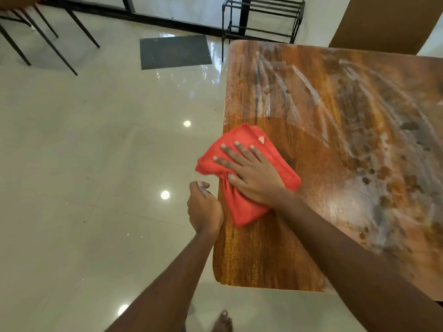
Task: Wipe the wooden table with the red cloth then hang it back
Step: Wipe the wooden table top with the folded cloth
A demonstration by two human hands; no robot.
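The wooden table (pixel 275 248) fills the right half of the head view, its top smeared with whitish streaks and dark spots toward the right. A bunched red cloth (pixel 244 209) lies at the table's left edge, partly hanging past it. My right hand (pixel 249 171) presses flat on the cloth with fingers spread and straight. My left hand (pixel 203 209) hovers just off the table's left edge beside the cloth, fingers curled into a loose fist that holds nothing I can see.
A glossy tiled floor (pixel 96 164) spreads to the left. A dark mat (pixel 175 52) lies beyond, and a black metal rack (pixel 263 17) stands behind the table's far corner. Chair legs (pixel 48 32) sit at the top left. My bare foot (pixel 223 322) shows below.
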